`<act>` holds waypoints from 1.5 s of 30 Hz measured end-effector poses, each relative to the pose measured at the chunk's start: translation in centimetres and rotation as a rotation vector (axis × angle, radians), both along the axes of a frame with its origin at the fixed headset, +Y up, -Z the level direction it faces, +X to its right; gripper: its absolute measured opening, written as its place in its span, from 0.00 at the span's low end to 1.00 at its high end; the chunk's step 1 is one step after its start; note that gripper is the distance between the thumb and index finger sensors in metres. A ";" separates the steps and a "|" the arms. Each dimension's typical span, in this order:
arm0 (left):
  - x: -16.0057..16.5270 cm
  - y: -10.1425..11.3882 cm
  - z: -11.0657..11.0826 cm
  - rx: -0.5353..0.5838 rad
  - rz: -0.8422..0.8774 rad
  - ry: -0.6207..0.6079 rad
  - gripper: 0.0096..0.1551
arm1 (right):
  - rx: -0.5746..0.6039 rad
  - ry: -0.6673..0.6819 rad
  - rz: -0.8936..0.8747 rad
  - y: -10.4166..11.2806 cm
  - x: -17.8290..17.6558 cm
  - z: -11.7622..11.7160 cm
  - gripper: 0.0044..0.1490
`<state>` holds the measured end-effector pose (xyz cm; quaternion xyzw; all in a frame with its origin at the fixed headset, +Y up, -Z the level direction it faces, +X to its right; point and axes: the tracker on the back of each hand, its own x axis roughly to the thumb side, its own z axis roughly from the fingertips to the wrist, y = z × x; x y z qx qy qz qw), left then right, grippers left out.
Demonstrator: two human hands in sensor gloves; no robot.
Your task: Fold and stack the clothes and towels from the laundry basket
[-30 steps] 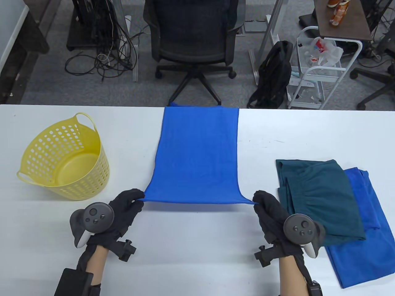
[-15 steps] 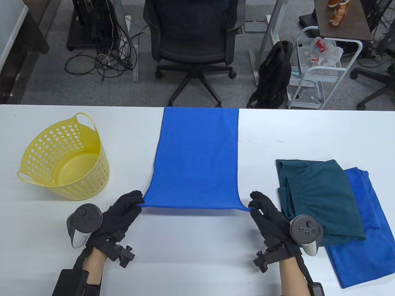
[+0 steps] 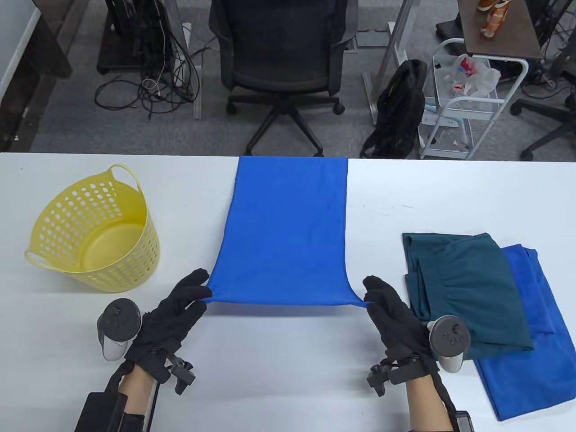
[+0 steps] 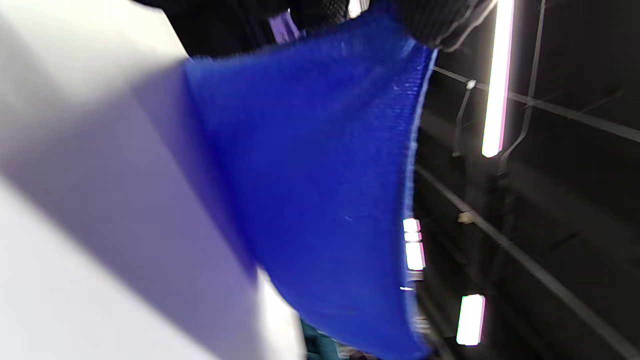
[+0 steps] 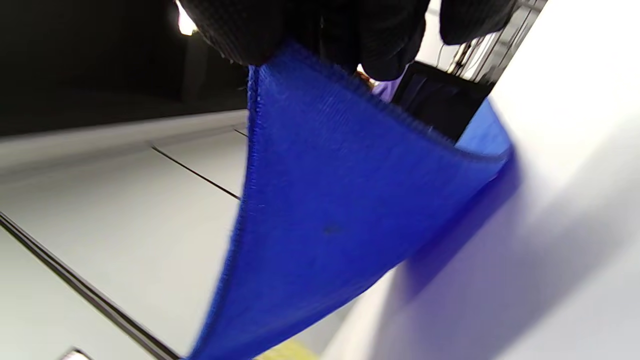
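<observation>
A: Table view first. Where is the blue towel (image 3: 285,229)?

B: It lies lengthwise down the middle of the white surface (image 3: 288,373), its far end at the far edge. The near edge is lifted and pulled taut between the two hands.

A: And each grip?

B: The left hand (image 3: 173,312) pinches the near left corner, and the right hand (image 3: 396,315) pinches the near right corner. Both are clamped on the cloth, with the corners drawn out to points. In the left wrist view the towel (image 4: 320,200) hangs from the black gloved fingers (image 4: 440,20) at the top, above the white surface (image 4: 75,250). The right wrist view shows the same: fingers (image 5: 380,35) closed on the corner of the towel (image 5: 330,210).

A: What sits around it?

B: To the left, well apart from the towel, a yellow basket (image 3: 92,229) stands upright; I see nothing inside it. To the right there is a stack: a folded dark green garment (image 3: 468,288) on top of another folded blue towel (image 3: 535,360), which sticks out beyond it on the right and near sides. The right hand is just beside that stack.

A: Beyond the surface?

B: A black office chair (image 3: 283,58) stands on the grey carpet, with a black backpack (image 3: 398,108) and a white cart (image 3: 463,103) to its right.
</observation>
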<state>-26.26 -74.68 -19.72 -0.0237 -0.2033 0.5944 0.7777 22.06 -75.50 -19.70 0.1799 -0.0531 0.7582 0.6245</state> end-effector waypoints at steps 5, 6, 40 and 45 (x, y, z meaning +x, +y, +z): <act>0.5 -0.3 -0.1 -0.014 0.135 -0.071 0.23 | -0.064 0.063 -0.124 -0.3 -0.1 -0.2 0.24; 0.4 -0.4 -0.2 -0.016 0.109 -0.060 0.23 | -0.078 0.061 -0.106 -0.4 0.1 -0.2 0.24; 3.9 13.8 -7.7 -0.105 -1.096 0.334 0.25 | -0.131 -0.329 0.926 14.0 -5.8 -10.3 0.24; 4.9 12.3 -12.8 -0.100 -1.171 0.474 0.26 | -0.160 -0.422 1.023 13.1 -7.3 -14.8 0.24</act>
